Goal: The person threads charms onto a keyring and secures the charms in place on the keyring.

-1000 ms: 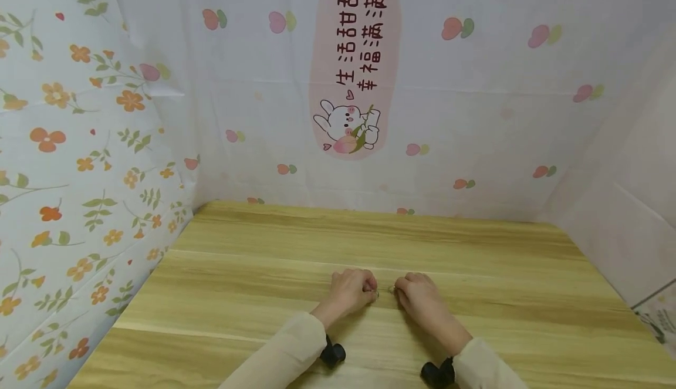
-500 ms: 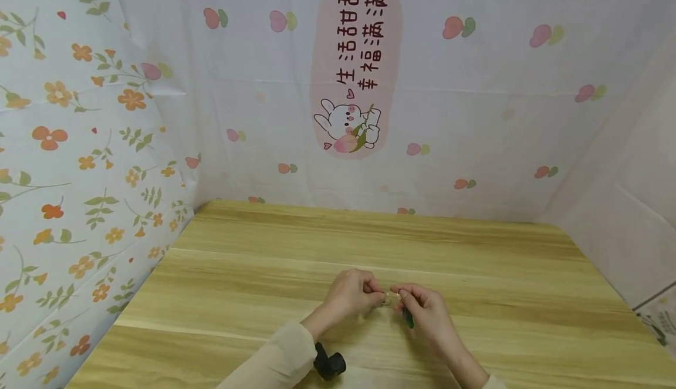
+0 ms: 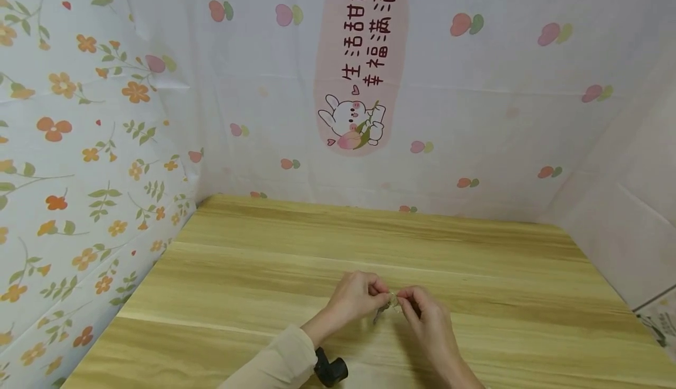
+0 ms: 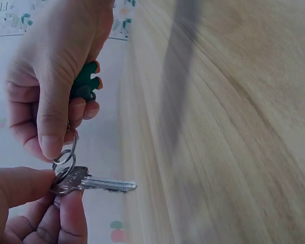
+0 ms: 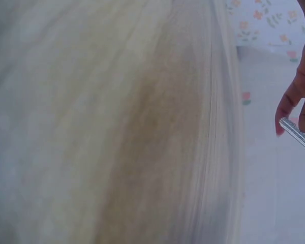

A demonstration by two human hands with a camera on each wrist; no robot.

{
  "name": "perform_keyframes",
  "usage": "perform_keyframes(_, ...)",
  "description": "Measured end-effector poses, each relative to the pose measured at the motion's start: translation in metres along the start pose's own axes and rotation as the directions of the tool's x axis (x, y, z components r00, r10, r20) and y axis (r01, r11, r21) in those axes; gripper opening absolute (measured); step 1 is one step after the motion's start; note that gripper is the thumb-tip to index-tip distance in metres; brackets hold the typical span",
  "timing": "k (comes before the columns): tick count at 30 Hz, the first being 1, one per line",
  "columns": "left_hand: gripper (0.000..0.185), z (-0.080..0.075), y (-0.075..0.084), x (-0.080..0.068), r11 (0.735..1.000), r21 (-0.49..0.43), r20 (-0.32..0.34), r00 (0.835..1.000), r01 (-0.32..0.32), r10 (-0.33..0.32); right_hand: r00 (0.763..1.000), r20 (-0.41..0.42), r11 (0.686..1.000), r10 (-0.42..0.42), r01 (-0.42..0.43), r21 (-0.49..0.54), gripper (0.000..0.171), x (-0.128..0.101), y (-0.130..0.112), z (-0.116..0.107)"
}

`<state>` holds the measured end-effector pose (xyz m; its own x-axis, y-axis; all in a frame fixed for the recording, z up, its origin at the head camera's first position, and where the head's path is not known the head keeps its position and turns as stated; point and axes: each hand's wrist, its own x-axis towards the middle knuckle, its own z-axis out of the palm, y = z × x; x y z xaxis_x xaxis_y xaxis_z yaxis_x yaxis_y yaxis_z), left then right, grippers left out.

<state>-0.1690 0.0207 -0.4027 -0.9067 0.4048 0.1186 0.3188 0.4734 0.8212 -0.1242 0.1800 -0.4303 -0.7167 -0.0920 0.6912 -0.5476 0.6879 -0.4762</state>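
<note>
My left hand (image 3: 355, 296) pinches a silver key (image 4: 109, 184) by its head, between thumb and fingers. The key's blade sticks out to the right in the left wrist view. Metal rings (image 4: 74, 146) run from the key's head up to my right hand (image 3: 434, 327), whose thumb and fingers grip them. A dark green charm (image 4: 83, 83) with orange tips shows behind the right hand's fingers, partly hidden. Both hands are close together above the table. In the right wrist view the key (image 5: 296, 134) appears at the right edge, with the left hand's fingers around it.
The wood-grain table (image 3: 264, 242) lies beneath the hands. A white patterned cloth (image 3: 248, 84) stands behind it, and a flowered one (image 3: 90, 172) along the left. A black wrist camera mount (image 3: 331, 369) sits by the left sleeve (image 3: 280, 359).
The hands have come closer together and lifted off the table. The right hand has turned, and the green charm no longer shows in the head view. The key now hangs below the left fingers.
</note>
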Motion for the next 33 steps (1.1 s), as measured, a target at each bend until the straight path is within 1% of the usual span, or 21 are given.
perform_keyframes(2,0.006,0.0,0.002,-0.001,1.0,-0.005,-0.006,1.0,-0.006,0.006,0.998,-0.012,0.997,-0.066,0.065,-0.05,0.028,0.0,0.002,-0.001)
perform_keyframes(3,0.006,0.0,0.003,-0.002,1.0,-0.001,-0.014,1.0,-0.017,0.017,0.995,-0.018,0.993,-0.101,0.099,-0.064,0.022,0.0,0.003,-0.001)
perform_keyframes(5,0.007,0.001,0.005,-0.004,0.997,0.053,-0.048,0.997,-0.059,0.062,0.986,-0.031,0.983,-0.166,0.163,-0.087,0.008,0.001,0.004,-0.001)
perform_keyframes(6,0.007,0.001,0.006,-0.005,0.992,0.095,-0.071,0.993,-0.088,0.095,0.981,-0.038,0.978,-0.192,0.188,-0.09,0.009,0.001,0.004,-0.001)
perform_keyframes(7,0.007,0.002,0.007,-0.006,0.982,0.146,-0.097,0.986,-0.12,0.135,0.977,-0.044,0.974,-0.21,0.206,-0.091,0.017,0.001,0.004,-0.001)
perform_keyframes(9,0.008,0.005,0.008,-0.008,0.95,0.256,-0.146,0.964,-0.181,0.223,0.971,-0.054,0.97,-0.232,0.227,-0.088,0.034,0.001,0.003,-0.001)
perform_keyframes(12,0.008,0.008,0.008,-0.009,0.893,0.382,-0.205,0.92,-0.238,0.333,0.968,-0.066,0.968,-0.242,0.236,-0.082,0.036,0.001,0.003,-0.001)
perform_keyframes(14,0.009,0.01,0.007,-0.009,0.867,0.423,-0.226,0.896,-0.264,0.383,0.968,-0.067,0.969,-0.24,0.235,-0.08,0.035,0.001,0.003,0.0)
perform_keyframes(16,0.009,0.011,0.007,-0.009,0.853,0.44,-0.237,0.88,-0.281,0.412,0.971,-0.064,0.972,-0.229,0.224,-0.078,0.033,0.0,0.004,0.001)
perform_keyframes(18,0.01,0.012,0.006,-0.01,0.849,0.442,-0.236,0.875,-0.29,0.422,0.979,-0.05,0.978,-0.198,0.194,-0.074,0.021,0.0,0.002,0.001)
perform_keyframes(20,0.01,0.014,0.004,-0.01,0.848,0.443,-0.233,0.877,-0.289,0.421,0.986,-0.031,0.985,-0.164,0.161,-0.065,0.007,-0.001,0.001,0.002)
perform_keyframes(21,0.011,0.014,0.003,-0.01,0.848,0.445,-0.23,0.878,-0.288,0.419,0.989,-0.021,0.988,-0.146,0.144,-0.059,0.007,-0.001,0.001,0.002)
perform_keyframes(23,0.011,0.016,0.002,-0.01,0.842,0.459,-0.226,0.879,-0.284,0.42,0.996,0.008,0.995,-0.094,0.094,-0.029,0.02,-0.002,-0.001,0.002)
perform_keyframes(24,0.011,0.017,0.001,-0.011,0.835,0.474,-0.224,0.878,-0.28,0.422,0.998,0.025,0.998,-0.066,0.066,-0.007,0.022,-0.003,-0.002,0.002)
perform_keyframes(26,0.011,0.019,0.001,-0.011,0.821,0.501,-0.216,0.879,-0.274,0.425,0.997,0.08,0.999,0.015,-0.019,0.046,0.02,-0.003,-0.004,0.002)
perform_keyframes(27,0.011,0.019,0.0,-0.012,0.815,0.513,-0.212,0.88,-0.271,0.426,0.989,0.121,0.992,0.082,-0.092,0.086,0.018,-0.002,-0.006,0.001)
perform_keyframes(28,0.011,0.02,0.0,-0.012,0.809,0.523,-0.207,0.881,-0.267,0.425,0.97,0.176,0.972,0.168,-0.193,0.137,0.015,-0.002,-0.008,0.0)
perform_keyframes(29,0.011,0.02,0.001,-0.013,0.804,0.532,-0.201,0.883,-0.265,0.425,0.938,0.236,0.937,0.253,-0.298,0.182,0.012,-0.001,-0.009,-0.001)
perform_keyframes(30,0.012,0.021,0.001,-0.013,0.8,0.538,-0.196,0.884,-0.266,0.425,0.894,0.298,0.889,0.335,-0.405,0.214,0.009,0.0,-0.01,-0.002)
perform_keyframes(31,0.012,0.021,0.001,-0.013,0.798,0.54,-0.193,0.883,-0.268,0.427,0.842,0.354,0.83,0.407,-0.503,0.242,0.009,0.001,-0.012,-0.003)
perform_keyframes(33,0.013,0.021,0.001,-0.013,0.794,0.543,-0.191,0.88,-0.274,0.435,0.73,0.449,0.699,0.515,-0.661,0.274,0.011,0.004,-0.013,-0.005)
